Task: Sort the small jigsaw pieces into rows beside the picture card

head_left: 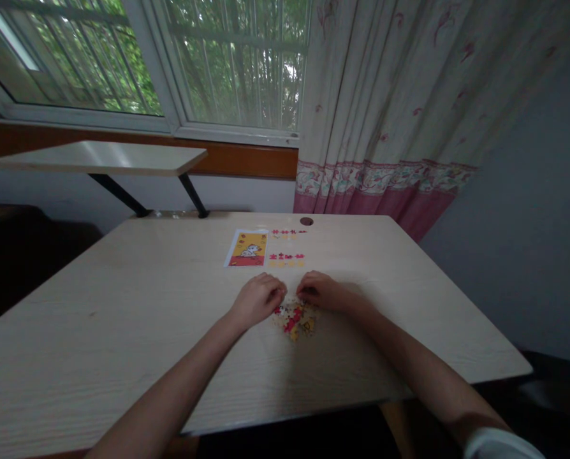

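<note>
A loose pile of red, yellow and white jigsaw puzzle pieces [293, 320] lies on the desk between my forearms. At the pile's upper left is my left hand [262, 298], its fingers curled and closed; whatever they pinch is too small to make out. Across from it, my right hand [322, 291] curls over the pile's upper right edge, fingertips together, with their contents hidden. Beyond both hands, red and yellow puzzle pieces [287, 257] are laid out in short rows. Left of those rows lies a picture sheet [247, 248] with a white cartoon animal on yellow and red.
The pale wooden desk [146, 306] reaches back to the wall under a window. A raised shelf [103, 156] on black legs stands at the back left. Near the rear edge is a round brown cable hole [306, 221]. A patterned curtain [385, 127] hangs behind the desk.
</note>
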`<state>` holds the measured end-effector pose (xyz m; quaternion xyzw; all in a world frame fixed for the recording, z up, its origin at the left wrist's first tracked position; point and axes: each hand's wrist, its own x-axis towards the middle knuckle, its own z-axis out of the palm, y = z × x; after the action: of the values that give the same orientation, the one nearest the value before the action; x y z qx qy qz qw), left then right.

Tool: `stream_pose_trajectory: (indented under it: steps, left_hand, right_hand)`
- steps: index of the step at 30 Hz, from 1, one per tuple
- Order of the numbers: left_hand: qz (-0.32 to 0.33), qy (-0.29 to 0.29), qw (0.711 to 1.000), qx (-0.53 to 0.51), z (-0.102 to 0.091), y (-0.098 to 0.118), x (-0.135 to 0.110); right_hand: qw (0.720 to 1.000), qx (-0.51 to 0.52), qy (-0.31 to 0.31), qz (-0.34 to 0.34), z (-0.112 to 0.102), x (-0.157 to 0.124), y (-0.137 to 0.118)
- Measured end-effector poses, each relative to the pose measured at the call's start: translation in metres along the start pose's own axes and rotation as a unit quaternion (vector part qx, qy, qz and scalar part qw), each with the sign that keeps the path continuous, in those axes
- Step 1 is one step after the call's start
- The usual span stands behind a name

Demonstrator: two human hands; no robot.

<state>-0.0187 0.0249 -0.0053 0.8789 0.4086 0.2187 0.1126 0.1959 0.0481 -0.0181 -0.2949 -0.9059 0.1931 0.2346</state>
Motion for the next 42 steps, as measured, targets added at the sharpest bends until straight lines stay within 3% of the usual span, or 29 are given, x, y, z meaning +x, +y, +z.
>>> stream_pose_trajectory:
  steps: [8, 13, 16, 24, 30, 35, 42]
  left_hand:
    - [-0.036, 0.015, 0.989, -0.143, 0.005, 0.010, 0.002]
    - [-0.138, 0.024, 0.953, -0.270, 0.007, 0.009, 0.003]
    - [-0.148, 0.027, 0.938, -0.312, 0.009, 0.007, 0.004]
    - [-0.167, 0.116, 0.942, -0.266, 0.011, -0.002, 0.005]
    - [-0.119, 0.096, 0.960, -0.234, 0.010, -0.006, 0.003]
    - [-0.134, 0.083, 0.956, -0.247, 0.008, -0.003, 0.004]
    - [-0.163, 0.093, 0.956, -0.227, 0.006, -0.012, 0.005]
  right_hand:
    - [0.995, -0.054, 0.079, 0.003, 0.004, 0.001, -0.012]
    - [0.980, -0.164, 0.112, -0.015, 0.001, 0.003, -0.020]
    - [0.976, -0.180, 0.117, -0.036, 0.000, 0.002, -0.019]
    - [0.971, -0.149, 0.189, -0.012, -0.001, -0.001, -0.011]
    - [0.972, -0.164, 0.169, 0.006, 0.003, 0.000, -0.009]
    - [0.975, -0.144, 0.171, -0.002, 0.003, -0.001, -0.009]
    - [0.934, -0.128, 0.329, 0.062, -0.003, -0.001, 0.012]
